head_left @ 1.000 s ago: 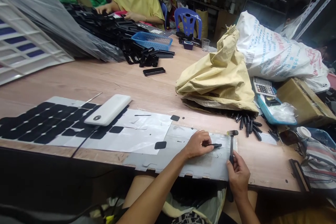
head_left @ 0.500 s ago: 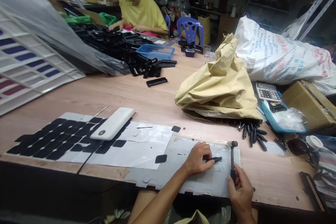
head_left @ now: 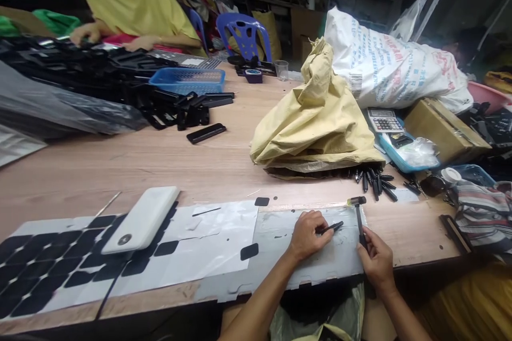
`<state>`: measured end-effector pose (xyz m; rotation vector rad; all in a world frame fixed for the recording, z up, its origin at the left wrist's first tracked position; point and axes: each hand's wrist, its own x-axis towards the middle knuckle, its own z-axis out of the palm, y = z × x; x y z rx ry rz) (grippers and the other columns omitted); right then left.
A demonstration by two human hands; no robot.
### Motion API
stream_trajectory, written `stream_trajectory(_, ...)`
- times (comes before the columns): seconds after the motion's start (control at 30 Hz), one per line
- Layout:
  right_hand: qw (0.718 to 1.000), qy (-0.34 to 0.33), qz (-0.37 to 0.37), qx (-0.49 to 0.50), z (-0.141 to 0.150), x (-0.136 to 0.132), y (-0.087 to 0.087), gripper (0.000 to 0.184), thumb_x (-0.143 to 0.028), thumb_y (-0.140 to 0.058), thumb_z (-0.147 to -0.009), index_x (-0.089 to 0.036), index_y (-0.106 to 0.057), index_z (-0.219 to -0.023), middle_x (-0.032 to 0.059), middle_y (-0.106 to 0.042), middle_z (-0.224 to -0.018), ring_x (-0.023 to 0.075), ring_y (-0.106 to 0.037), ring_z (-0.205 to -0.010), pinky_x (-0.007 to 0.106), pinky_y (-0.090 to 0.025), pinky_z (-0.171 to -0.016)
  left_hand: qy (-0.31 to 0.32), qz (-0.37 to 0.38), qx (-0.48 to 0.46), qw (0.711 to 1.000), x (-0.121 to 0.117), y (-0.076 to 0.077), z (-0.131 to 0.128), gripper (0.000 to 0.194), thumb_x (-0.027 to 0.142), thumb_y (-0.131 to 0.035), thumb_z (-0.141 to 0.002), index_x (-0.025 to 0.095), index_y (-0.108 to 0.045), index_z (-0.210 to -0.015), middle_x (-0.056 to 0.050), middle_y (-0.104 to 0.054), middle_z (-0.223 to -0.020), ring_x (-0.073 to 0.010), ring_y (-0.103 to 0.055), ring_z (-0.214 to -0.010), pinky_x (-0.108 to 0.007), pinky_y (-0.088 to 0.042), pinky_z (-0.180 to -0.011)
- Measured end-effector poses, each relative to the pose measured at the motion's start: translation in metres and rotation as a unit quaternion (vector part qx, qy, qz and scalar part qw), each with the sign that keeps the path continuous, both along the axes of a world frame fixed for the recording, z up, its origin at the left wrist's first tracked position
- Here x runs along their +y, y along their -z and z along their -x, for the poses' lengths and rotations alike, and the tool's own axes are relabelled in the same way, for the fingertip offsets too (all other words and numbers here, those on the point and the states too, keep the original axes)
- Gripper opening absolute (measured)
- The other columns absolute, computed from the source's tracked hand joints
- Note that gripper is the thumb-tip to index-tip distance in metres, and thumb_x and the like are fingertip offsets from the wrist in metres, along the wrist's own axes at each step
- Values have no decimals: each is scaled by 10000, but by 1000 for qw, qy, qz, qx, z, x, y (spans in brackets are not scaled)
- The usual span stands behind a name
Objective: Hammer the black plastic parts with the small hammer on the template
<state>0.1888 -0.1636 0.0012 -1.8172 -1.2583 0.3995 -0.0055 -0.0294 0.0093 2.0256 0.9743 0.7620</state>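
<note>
My left hand (head_left: pixel 310 234) is closed around a slim black pen-like piece (head_left: pixel 335 227), whose tip sticks out to the right above a grey mat (head_left: pixel 276 256). My right hand (head_left: pixel 376 257) grips a small hammer (head_left: pixel 359 218) by its black handle. The hammer's head, yellowish on one end and black on the other, points away from me over the mat's right edge. Beyond it, similar black pieces (head_left: pixel 376 182) spill from the mouth of a yellow sack (head_left: pixel 316 128).
At the left, a white power bank (head_left: pixel 142 218) with a cable lies on a white sheet (head_left: pixel 224 234) bearing black rounded squares. A blue basket (head_left: pixel 188 81) sits beside piled black parts (head_left: pixel 104 72). A person in yellow (head_left: pixel 148 10) works across the table. A cardboard box (head_left: pixel 446 128) stands right.
My view has swung to the right, so the table's things appear further left. Both hands keep their hold on the black piece and the hammer.
</note>
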Motion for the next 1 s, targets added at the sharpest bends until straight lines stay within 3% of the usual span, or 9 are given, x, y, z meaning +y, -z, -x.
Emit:
stream_trajectory(0.23,999,18,-19,-35,-1,2,-5,434,-320,-627,-786,-143,-705,-1175,26,-673,-755,121,-547,-550,229,-503,-517,25,36,-69,997,-7,-10,3,197,334,-617,-818,179,-619,-696,-9,-586,-693,-136,-521,-657,-292,-398,-679)
stream_trajectory(0.33,999,2,-30,-41,-2,4,-5,430,-315,-613,-798,-135,-700,-1179,34,-678,-767,122,-557,-565,225,-509,-539,57,65,-119,989,-39,-21,13,238,387,-562,-892,172,-636,-822,-30,-597,-766,-141,-537,-688,-267,-408,-637)
stream_trajectory(0.43,998,-11,-29,-48,-2,5,-5,418,-308,-592,-820,-130,-688,-1186,37,-680,-782,122,-553,-565,225,-506,-547,124,76,-96,985,-91,-20,28,220,370,-523,-934,183,-639,-925,-40,-635,-818,-153,-582,-756,-267,-441,-696)
stream_trajectory(0.5,998,-14,-25,-54,-2,6,-6,410,-306,-585,-824,-130,-688,-1179,32,-672,-769,124,-547,-562,228,-502,-550,147,86,-41,985,-124,-8,37,212,355,-494,-950,202,-637,-981,-39,-652,-858,-154,-600,-772,-265,-452,-715)
stream_trajectory(0.6,998,-12,-21,-55,-2,7,-8,406,-307,-583,-816,-137,-696,-1166,27,-665,-763,130,-547,-574,233,-506,-575,84,129,68,986,-153,23,48,224,336,-447,-963,232,-629,-1042,-41,-685,-957,-169,-638,-855,-276,-478,-787)
stream_trajectory(0.7,999,-9,-17,-50,-2,7,-9,415,-310,-582,-805,-145,-700,-1166,23,-665,-773,129,-543,-580,232,-502,-584,10,172,206,963,-154,52,54,252,321,-430,-957,214,-640,-1044,-77,-714,-1019,-219,-662,-965,-322,-485,-869)
stream_trajectory(0.77,999,-8,-14,-48,-2,8,-10,423,-318,-580,-801,-141,-703,-1164,22,-658,-768,127,-533,-575,231,-495,-579,-9,189,286,939,-146,61,54,291,329,-429,-956,183,-655,-1066,-119,-724,-1044,-256,-668,-1016,-350,-480,-896)
stream_trajectory(0.87,999,-7,-10,-42,-3,9,-9,438,-327,-579,-801,-133,-702,-1174,18,-644,-755,123,-520,-568,232,-487,-579,-3,201,343,917,-138,52,51,329,346,-454,-947,160,-664,-1118,-150,-726,-1069,-286,-671,-1049,-363,-478,-893)
stream_trajectory(1.0,999,-8,-9,-38,-4,9,-6,448,-323,-584,-798,-136,-696,-1190,18,-643,-768,126,-525,-581,233,-484,-587,84,216,263,936,-134,8,44,375,307,-582,-856,214,-651,-1213,-81,-747,-996,-245,-696,-936,-307,-493,-789)
